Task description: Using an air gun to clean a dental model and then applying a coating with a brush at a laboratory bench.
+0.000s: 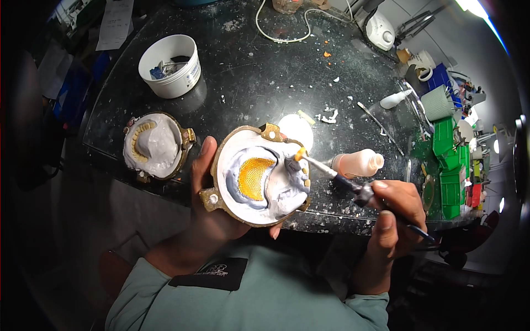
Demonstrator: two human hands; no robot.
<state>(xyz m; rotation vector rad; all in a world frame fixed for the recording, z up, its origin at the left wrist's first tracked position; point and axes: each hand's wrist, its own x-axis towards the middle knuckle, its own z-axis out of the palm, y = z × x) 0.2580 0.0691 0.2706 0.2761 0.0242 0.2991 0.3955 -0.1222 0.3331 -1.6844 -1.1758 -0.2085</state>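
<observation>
A brass dental flask half [211, 198] filled with white plaster rests in my left hand [212, 223], which grips it from the left and below. In the plaster lies a golden mesh [255, 177] curved like an arch, and a few tan teeth [306, 177] show at the right. My right hand [398, 207] pinches a dark-handled brush [343, 183]. Its orange-tinted tip is over the upper right of the plaster, by the teeth; contact is unclear. Just past the brush, a bottle of pinkish liquid [359, 163] lies on its side or leans.
Another flask half [184, 151] with plaster and a row of teeth sits at the table's left edge. Behind it stands a white tub [187, 84]. A white disc [301, 132], plaster crumbs, a thin tool [381, 128], a small bottle [393, 100] and green bins [450, 190] lie around.
</observation>
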